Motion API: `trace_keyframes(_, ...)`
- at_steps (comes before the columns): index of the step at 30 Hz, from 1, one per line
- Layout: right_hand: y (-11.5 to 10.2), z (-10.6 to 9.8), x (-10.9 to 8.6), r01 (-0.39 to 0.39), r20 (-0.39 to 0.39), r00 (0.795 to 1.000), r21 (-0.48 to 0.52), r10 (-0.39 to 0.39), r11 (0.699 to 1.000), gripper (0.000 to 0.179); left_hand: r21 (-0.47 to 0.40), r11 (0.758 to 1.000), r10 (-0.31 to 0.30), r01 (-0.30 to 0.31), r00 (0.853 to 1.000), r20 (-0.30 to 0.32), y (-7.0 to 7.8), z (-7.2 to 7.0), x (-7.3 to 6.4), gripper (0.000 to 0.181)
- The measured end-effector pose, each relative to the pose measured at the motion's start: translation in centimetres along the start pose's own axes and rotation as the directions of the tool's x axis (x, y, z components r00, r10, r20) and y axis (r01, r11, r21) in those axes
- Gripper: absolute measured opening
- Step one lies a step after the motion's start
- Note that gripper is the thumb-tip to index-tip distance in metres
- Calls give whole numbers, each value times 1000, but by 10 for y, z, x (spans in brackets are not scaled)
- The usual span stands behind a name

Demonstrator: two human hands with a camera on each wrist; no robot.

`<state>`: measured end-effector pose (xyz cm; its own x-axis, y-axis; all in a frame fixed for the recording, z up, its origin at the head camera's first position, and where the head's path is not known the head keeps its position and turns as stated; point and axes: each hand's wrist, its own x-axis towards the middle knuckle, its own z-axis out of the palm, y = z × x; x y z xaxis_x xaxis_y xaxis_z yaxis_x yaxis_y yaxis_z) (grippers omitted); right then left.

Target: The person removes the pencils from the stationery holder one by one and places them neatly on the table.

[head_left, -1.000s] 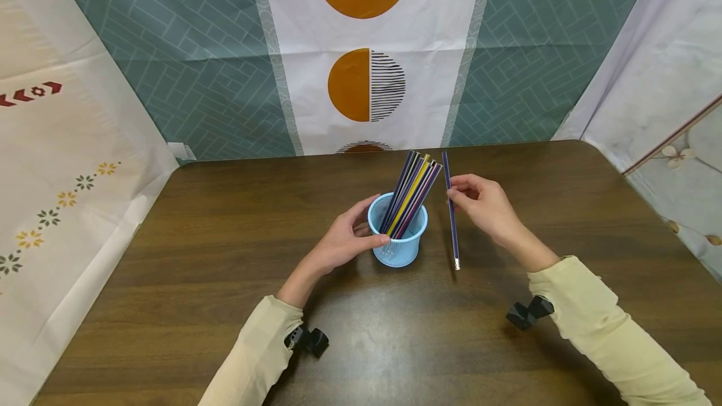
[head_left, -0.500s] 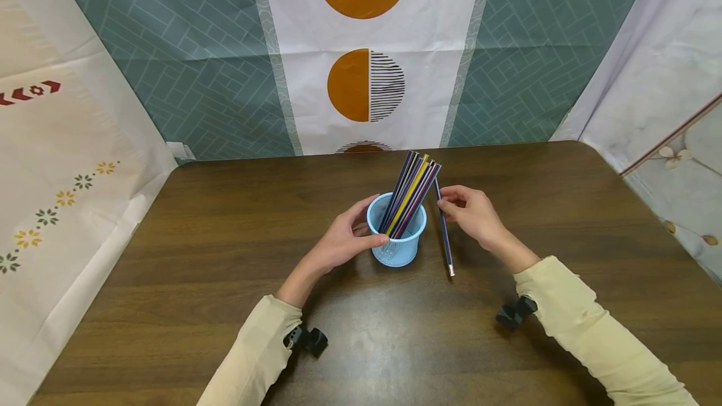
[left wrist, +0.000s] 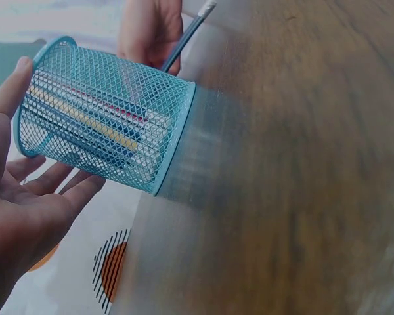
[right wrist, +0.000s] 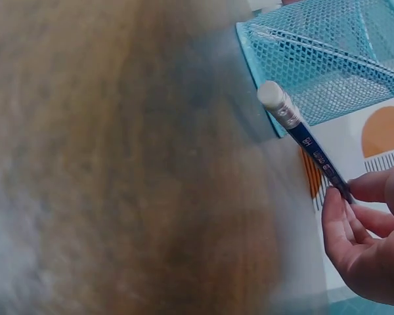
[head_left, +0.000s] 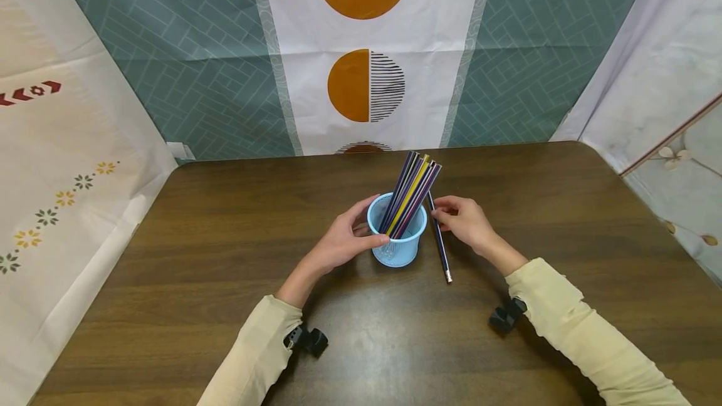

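A light-blue mesh pencil cup (head_left: 397,255) stands upright on the table, with several pencils (head_left: 410,196) leaning to the right inside it, one of them yellow. My left hand (head_left: 348,238) holds the cup from its left side, thumb at the near rim and fingers round the far side. Just right of the cup, my right hand (head_left: 465,223) pinches a dark-blue pencil (head_left: 442,248) between thumb and fingers. That pencil's white eraser (right wrist: 272,95) points down toward the person in the head view. Its upper end lies partly behind the pencils in the cup.
Beneath everything is a brown wooden table (head_left: 237,237). A patterned curtain (head_left: 361,36) hangs behind its far edge, and pale cloths (head_left: 73,143) hang at the sides. A small black camera (head_left: 314,342) sits on each wrist.
My right hand has moved left and toward the person, bringing the pencil close to the cup and tilting it slightly. The left hand and the cup have stayed still.
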<state>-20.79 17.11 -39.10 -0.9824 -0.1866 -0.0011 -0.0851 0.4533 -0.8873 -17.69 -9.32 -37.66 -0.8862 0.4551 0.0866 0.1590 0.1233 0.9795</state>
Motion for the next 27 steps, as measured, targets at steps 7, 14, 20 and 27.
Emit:
trace_keyframes(7, 4, 2, 1, -26, 8, 1000, -43, 27, 999, 29, 10, 1000, -4, 4, 1000, -3, 0, 1, 0, 75)
trace_keyframes(14, 6, 3, 2, -34, 10, 999, -79, 35, 996, 27, 4, 1000, -5, 5, 1000, -7, 1, 1, 0, 75)
trace_keyframes(20, 4, 5, 0, -40, -6, 999, -100, 39, 994, 26, 11, 1000, -11, 11, 1000, -10, 2, 1, 0, 75)
trace_keyframes(27, 3, 9, -1, -62, -27, 998, -124, 59, 990, 25, 12, 1000, -10, 10, 1000, -12, 2, 2, 0, 75)
